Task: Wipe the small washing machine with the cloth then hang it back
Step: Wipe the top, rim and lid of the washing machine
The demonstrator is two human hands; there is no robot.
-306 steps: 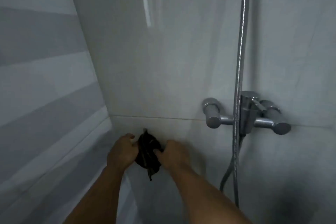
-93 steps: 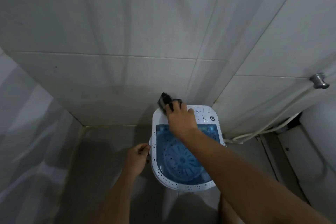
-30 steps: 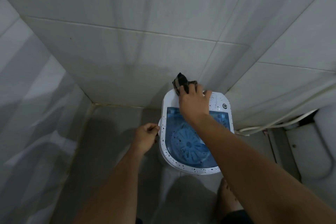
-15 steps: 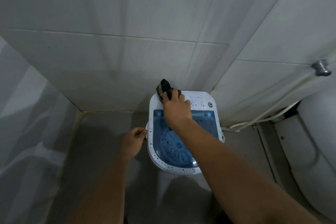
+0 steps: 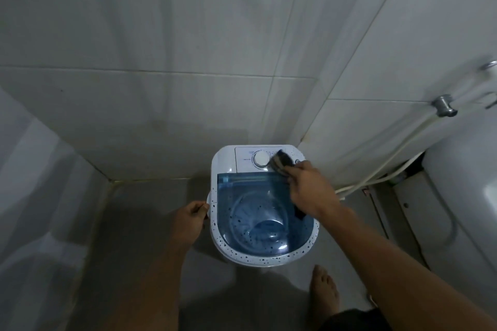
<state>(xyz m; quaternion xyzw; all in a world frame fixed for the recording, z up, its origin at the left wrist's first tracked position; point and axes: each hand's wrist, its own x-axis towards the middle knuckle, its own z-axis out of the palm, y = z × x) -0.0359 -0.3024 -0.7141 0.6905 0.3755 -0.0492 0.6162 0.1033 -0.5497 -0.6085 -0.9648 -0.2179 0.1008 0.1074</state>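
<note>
The small washing machine (image 5: 262, 207) stands on the floor in the corner of the tiled walls, its long axis running from the person toward the back wall, control panel at the far end and blue lid nearer. The right hand (image 5: 312, 191) reaches over the lid's right side, closed round the dark cloth (image 5: 281, 165), which is pressed on the panel just right of the white dial (image 5: 260, 159). The left hand (image 5: 189, 219), fingers curled, rests at the machine's left rim. Unwiped speckled rim lies nearer the person, so I'd expect the right hand to draw back along that axis.
</note>
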